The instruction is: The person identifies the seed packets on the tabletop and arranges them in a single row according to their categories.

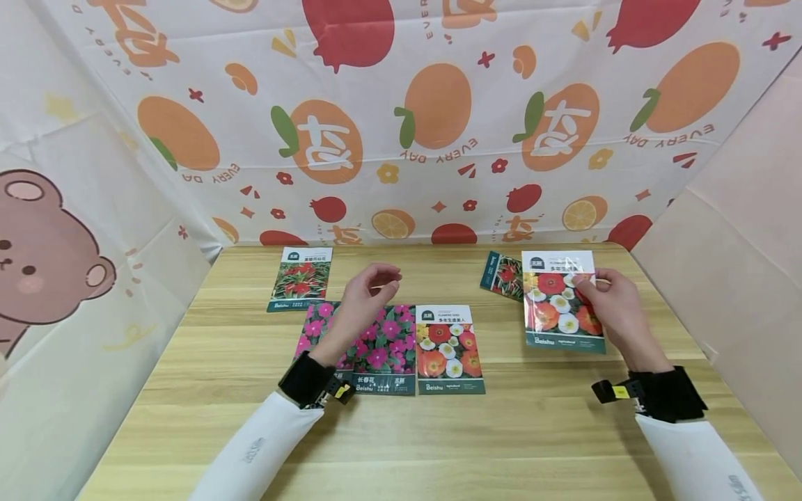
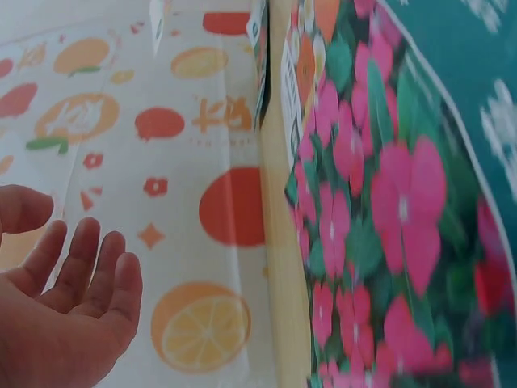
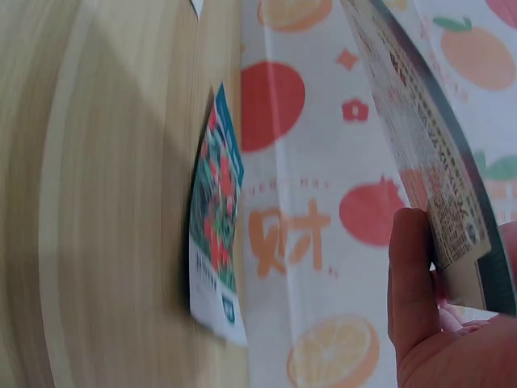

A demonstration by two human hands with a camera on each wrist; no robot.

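The left hand [image 2: 69, 311] is at the lower left, palm showing and fingers loosely bent, well apart from the seed packet [image 2: 404, 202] that fills the right side with pink flowers, green leaves and a teal band. Part of another packet [image 2: 305, 69] shows near the top, beside a narrow strip of wooden table [image 2: 280, 194]. A pale cloth [image 2: 178, 263] printed with oranges and red fruit lies behind the hand
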